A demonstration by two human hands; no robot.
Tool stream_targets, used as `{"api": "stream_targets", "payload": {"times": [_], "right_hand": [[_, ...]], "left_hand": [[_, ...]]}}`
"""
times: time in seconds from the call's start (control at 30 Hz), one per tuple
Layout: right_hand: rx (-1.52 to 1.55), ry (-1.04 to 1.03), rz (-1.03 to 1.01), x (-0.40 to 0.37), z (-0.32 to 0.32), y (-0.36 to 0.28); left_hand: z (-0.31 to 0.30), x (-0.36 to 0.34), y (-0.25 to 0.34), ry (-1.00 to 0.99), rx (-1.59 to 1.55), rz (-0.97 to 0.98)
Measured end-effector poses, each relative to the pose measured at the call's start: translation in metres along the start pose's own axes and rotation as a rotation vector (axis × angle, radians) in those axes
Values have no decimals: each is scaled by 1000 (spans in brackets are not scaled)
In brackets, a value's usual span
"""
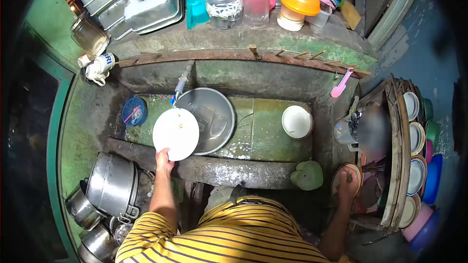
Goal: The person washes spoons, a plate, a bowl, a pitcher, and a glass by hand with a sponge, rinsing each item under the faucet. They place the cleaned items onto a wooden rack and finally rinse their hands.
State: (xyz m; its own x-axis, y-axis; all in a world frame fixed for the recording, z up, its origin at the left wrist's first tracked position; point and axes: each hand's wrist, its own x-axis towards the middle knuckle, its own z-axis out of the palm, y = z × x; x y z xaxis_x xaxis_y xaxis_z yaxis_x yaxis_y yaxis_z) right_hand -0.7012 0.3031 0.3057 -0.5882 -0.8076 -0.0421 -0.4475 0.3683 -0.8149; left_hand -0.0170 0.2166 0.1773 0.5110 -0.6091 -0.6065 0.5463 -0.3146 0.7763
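My left hand is closed on the near edge of a white plate, thumb on top, with small yellowish-brown bits on its surface. The plate is over the left rim of a grey basin holding water, just below the tap. Off to the right, my right hand has curled fingers against a brown-rimmed plate beside the wooden dish rack. The hand covers part of that plate. A white bowl rests on the right part of the wet sink floor.
A blue tub stands at the sink's left. On the sink's front ledge lies a green scoop-like object. Metal pots crowd the lower left. Containers and trays line the back shelf; a pink spatula hangs at right.
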Motion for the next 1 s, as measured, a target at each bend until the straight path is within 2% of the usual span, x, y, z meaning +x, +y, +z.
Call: {"api": "stream_targets", "payload": {"times": [0.07,0.1,0.2,0.33,0.37,0.5,0.6,0.67,0.7,0.73,0.77,0.9,0.97,1.0], "right_hand": [[47,36,8,-7,-3,-11],[45,34,10,-6,-3,-4],[17,18,50,0,-1,11],[-36,-10,-31,1,7,-6],[-44,-5,-47,1,9,-10],[-39,-13,-9,2,15,-5],[-58,-20,-25,3,18,-9],[-113,25,-213,-1,21,-16],[-115,23,-211,-6,23,-31],[-71,0,-66,-12,24,-54],[-27,-22,80,-16,24,-65],[106,-115,155,-3,20,-9],[49,-52,-73,0,21,16],[32,-48,-100,1,22,25]], "left_hand": [[-5,-9,-4,-29,-4,40],[-20,9,-15,-103,-24,44],[-2,9,-17,-113,-124,56],[6,1,-11,-166,-180,80],[6,-2,-11,-92,-125,68],[7,3,-17,-152,-151,121],[5,11,-17,-112,-146,59],[-2,21,-23,-170,-165,77],[0,17,-21,-177,-163,96],[4,11,-18,-183,-161,114],[19,1,-8,-108,-118,84],[54,27,-13,-194,-56,58],[89,21,-18,-227,-56,95],[105,11,-15,-255,-41,73]]}}
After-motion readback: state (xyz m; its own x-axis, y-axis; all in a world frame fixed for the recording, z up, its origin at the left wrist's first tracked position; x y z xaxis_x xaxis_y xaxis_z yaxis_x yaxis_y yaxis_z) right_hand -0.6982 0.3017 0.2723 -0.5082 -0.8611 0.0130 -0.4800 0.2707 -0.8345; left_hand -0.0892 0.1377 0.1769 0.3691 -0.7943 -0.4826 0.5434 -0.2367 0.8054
